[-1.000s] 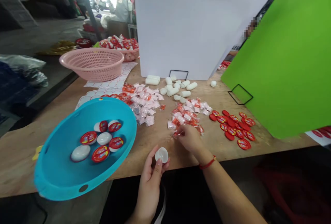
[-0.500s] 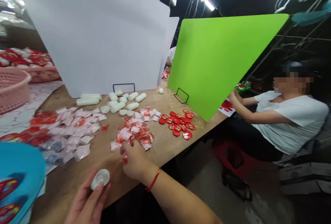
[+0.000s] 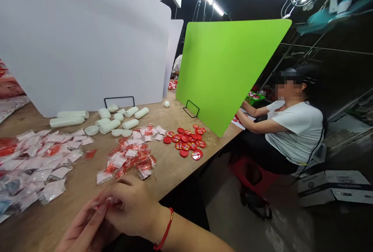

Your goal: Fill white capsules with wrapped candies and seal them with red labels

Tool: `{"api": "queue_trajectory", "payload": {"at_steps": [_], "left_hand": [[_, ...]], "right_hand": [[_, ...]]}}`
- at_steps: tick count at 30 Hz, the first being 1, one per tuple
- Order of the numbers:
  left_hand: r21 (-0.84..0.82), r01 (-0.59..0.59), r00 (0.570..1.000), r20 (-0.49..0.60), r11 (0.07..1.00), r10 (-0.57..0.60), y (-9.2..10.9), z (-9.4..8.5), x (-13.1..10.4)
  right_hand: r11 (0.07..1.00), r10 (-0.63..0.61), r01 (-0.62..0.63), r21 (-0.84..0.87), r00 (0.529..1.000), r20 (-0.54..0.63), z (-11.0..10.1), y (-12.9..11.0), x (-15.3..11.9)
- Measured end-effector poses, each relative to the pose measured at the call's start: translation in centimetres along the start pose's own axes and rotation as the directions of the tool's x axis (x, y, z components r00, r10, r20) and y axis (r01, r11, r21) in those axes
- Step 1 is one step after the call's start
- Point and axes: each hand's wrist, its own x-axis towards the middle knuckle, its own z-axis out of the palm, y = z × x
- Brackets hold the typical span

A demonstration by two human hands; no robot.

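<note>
My left hand (image 3: 84, 225) is curled at the bottom, its fingers closed round a white plastic capsule half that is almost wholly hidden now. Over it bends my right hand (image 3: 134, 205), fingertips pinched together at the left hand's fingers. A glint of reddish clear wrap shows between them, seemingly a small packet. Just beyond the hands lies a pile of red and pink packets (image 3: 131, 155). White capsule halves (image 3: 109, 126) of short and long shape lie behind that pile. Round red badge-like discs (image 3: 185, 138) are spread to its right.
A larger heap of pale packets (image 3: 43, 162) covers the left of the wooden table (image 3: 163, 174). A white board (image 3: 87, 42) and a green board (image 3: 224, 65) stand upright at the back in wire stands. A co-worker (image 3: 294, 127) sits at the right, near a cardboard box (image 3: 335, 186).
My right hand has left the packet pile and come down-left to my left hand, covering the capsule half. The view has turned right, and the blue basin has gone out of sight.
</note>
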Motion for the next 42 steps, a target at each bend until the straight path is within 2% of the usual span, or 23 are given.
{"api": "queue_trajectory", "payload": {"at_steps": [2,5,8,12,14,15,17,19,22,25,27,29,32,34,36,38,40,42], "left_hand": [[-0.005,0.062,0.998,0.029,0.998,-0.062,0.2,0.5,-0.2],[-0.022,0.093,0.992,0.086,0.995,-0.091,0.6,1.5,-0.5],[-0.040,0.119,0.987,0.115,0.992,-0.114,0.9,2.6,-0.6],[-0.064,0.135,0.981,0.149,0.989,-0.124,1.1,3.8,-0.1],[-0.092,0.114,0.983,0.155,0.989,-0.099,1.4,4.3,0.5],[-0.093,0.104,0.985,0.148,0.990,-0.089,1.6,4.5,0.9],[-0.068,0.080,0.989,0.132,0.994,-0.071,2.0,4.7,1.9],[-0.021,0.038,0.990,0.134,0.999,-0.035,2.3,4.9,3.0],[0.051,-0.059,0.983,0.175,0.997,0.049,2.5,4.9,5.1],[0.134,-0.131,0.973,0.206,0.982,0.102,2.7,5.1,7.1],[0.185,-0.145,0.971,0.216,0.972,0.104,3.2,5.3,8.3],[0.216,-0.171,0.967,0.222,0.961,0.122,3.8,5.3,9.4],[0.251,-0.257,0.953,0.224,0.933,0.202,4.6,5.1,11.0],[0.263,-0.275,0.951,0.218,0.925,0.221,4.7,4.7,12.0],[0.247,-0.236,0.962,0.199,0.940,0.189,4.4,4.3,12.9],[0.204,-0.175,0.972,0.190,0.963,0.136,4.0,4.2,13.4],[0.125,-0.119,0.975,0.200,0.985,0.092,3.6,4.2,13.6],[0.041,-0.047,0.976,0.217,0.998,0.037,3.5,4.2,13.4]], "right_hand": [[0.994,-0.026,0.027,-0.110,1.000,0.005,-0.9,-0.2,-0.6],[0.978,0.015,-0.025,-0.207,0.999,-0.052,-2.1,0.1,-1.2],[0.982,0.013,-0.034,-0.186,0.994,-0.110,-3.0,0.7,-1.7],[0.980,-0.166,0.157,-0.120,0.983,-0.073,-4.6,1.6,-2.8],[0.984,-0.173,0.166,-0.067,0.980,-0.103,-5.7,2.8,-3.1],[0.992,-0.125,0.119,-0.046,0.980,-0.156,-6.2,3.8,-3.1],[0.997,0.035,-0.053,-0.056,0.956,-0.291,-7.5,6.2,-2.6],[0.951,0.166,-0.247,-0.185,0.915,-0.369,-8.6,8.9,-1.4],[0.765,0.269,-0.421,-0.487,0.897,-0.352,-9.6,12.4,1.2],[0.565,0.335,-0.458,-0.686,0.887,-0.317,-9.9,14.4,3.3],[0.505,0.323,-0.429,-0.749,0.899,-0.297,-10.0,15.1,4.1],[0.517,0.279,-0.387,-0.764,0.920,-0.277,-10.4,15.4,4.5],[0.656,0.126,-0.290,-0.697,0.953,-0.277,-10.8,14.7,4.7],[0.801,-0.026,-0.145,-0.581,0.961,-0.276,-10.4,13.2,4.8],[0.911,-0.161,0.079,-0.405,0.972,-0.173,-9.1,11.1,5.2],[0.935,-0.271,0.261,-0.242,0.963,-0.008,-7.0,9.2,6.0],[0.919,-0.332,0.335,-0.206,0.942,0.053,-4.5,7.9,7.3],[0.911,-0.337,0.330,-0.248,0.941,0.015,-2.2,7.5,8.7]]}}
